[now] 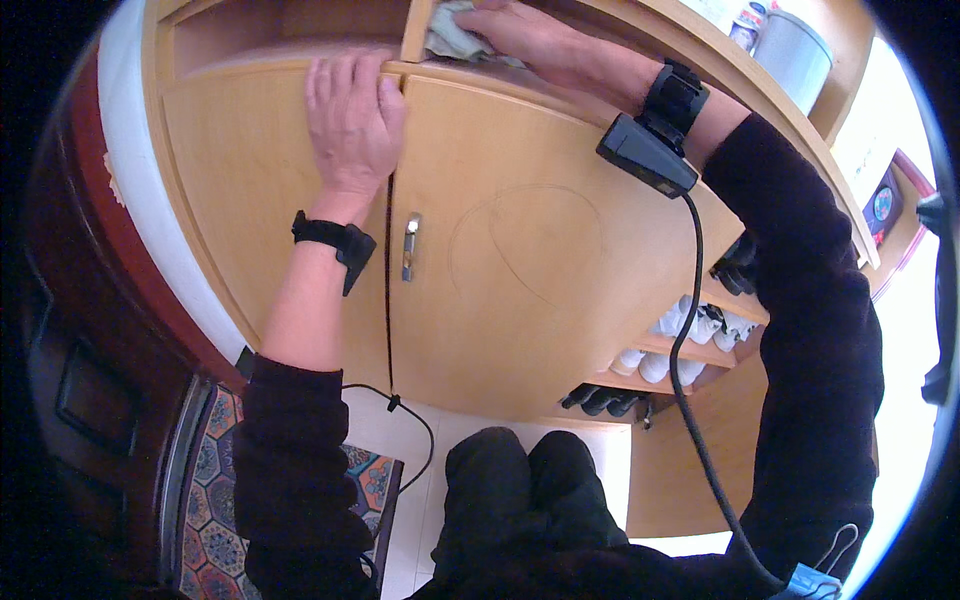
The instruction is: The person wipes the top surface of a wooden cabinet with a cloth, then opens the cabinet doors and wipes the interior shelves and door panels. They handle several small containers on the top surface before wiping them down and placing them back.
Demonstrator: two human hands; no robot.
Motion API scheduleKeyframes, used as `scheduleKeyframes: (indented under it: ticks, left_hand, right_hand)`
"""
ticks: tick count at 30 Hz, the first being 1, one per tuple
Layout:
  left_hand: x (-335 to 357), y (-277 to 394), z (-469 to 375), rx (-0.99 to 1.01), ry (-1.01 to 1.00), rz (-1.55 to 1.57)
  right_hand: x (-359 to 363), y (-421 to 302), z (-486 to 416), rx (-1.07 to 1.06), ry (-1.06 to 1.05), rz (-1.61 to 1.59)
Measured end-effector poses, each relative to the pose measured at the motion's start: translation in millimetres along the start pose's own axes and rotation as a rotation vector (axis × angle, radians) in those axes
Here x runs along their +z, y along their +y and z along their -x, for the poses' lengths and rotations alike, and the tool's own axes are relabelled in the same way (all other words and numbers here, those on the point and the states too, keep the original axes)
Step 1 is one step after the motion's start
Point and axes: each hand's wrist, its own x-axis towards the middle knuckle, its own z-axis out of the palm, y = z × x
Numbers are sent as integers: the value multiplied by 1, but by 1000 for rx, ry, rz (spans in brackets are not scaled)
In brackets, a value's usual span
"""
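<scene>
My right hand [525,37] reaches into an open shelf bay at the top of a light wooden cabinet, its fingers on a crumpled pale cloth [456,34]. The cloth lies against the upright divider [415,34], on its right side. My left hand [354,124] rests on the top edge of the left cabinet door [262,195], fingers together over the rim of the shelf and holding nothing. Below and to the right is the right cabinet door [510,247], which has a metal handle [410,247]. Both wrists wear black straps with devices.
Shoes [652,366] stand on racks behind an open door [697,465] at the lower right. A grey canister [795,56] is on the upper surface. A black cable [697,427] runs from the right wrist device. A patterned mat [217,517] lies beside a dark door [97,390].
</scene>
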Motion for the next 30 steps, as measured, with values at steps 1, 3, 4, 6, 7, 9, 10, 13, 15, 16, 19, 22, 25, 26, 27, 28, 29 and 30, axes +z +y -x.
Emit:
scheduleKeyframes:
  ticks: [1, 3, 4, 6, 7, 9, 10, 13, 15, 16, 19, 22, 25, 26, 27, 28, 29, 30]
  left_hand:
    - [1, 0, 0, -4, -24, -18]
    - [-1, 0, 1, -14, -73, -65]
    - [-1, 2, 1, -8, -62, -49]
    - [-2, 2, 0, 4, -24, -23]
    - [-2, 3, 1, 18, -23, -27]
    - [-1, 2, 0, 56, 0, -24]
    - [-2, 2, 0, 49, -14, -25]
    - [-1, 1, 1, 42, -54, -34]
    - [-1, -1, 1, 38, -52, -73]
    - [-1, -1, 1, 21, -54, -106]
    - [1, 0, 1, -2, -54, -111]
    - [-1, 0, -1, 39, -50, -75]
    - [-5, 0, -4, 43, -84, -56]
    - [-6, 0, -4, 49, -102, -52]
    - [-7, -1, -5, 56, -122, -50]
    - [-7, -1, -6, 58, -118, -60]
    - [-9, -1, -5, 54, -128, -71]
    - [-10, 0, -5, 53, -135, -80]
  right_hand:
    - [-1, -2, 3, -70, -17, -44]
    - [-4, -12, 19, -217, -56, -135]
    - [0, -17, 30, -161, 98, -91]
    - [-2, -31, 35, -236, 188, -30]
    - [3, -35, 35, -269, 230, 2]
    - [-2, -40, 22, 0, 167, -404]
    - [9, -39, 11, -1, 225, -514]
    - [44, -35, -21, 52, 572, 254]
    - [55, -27, -22, 156, 568, 116]
    - [61, -27, -22, 151, 585, 174]
    - [57, -20, -12, 20, 571, 288]
    - [35, -8, -5, -291, 414, 481]
    - [19, -1, -12, -383, 199, 590]
    - [16, -1, -14, -361, 124, 601]
    - [13, -2, -14, -387, 54, 774]
    - [10, -4, -9, -420, -20, 953]
    - [6, -9, -1, -449, -101, 1128]
    - [7, -13, 10, -444, -56, 1028]
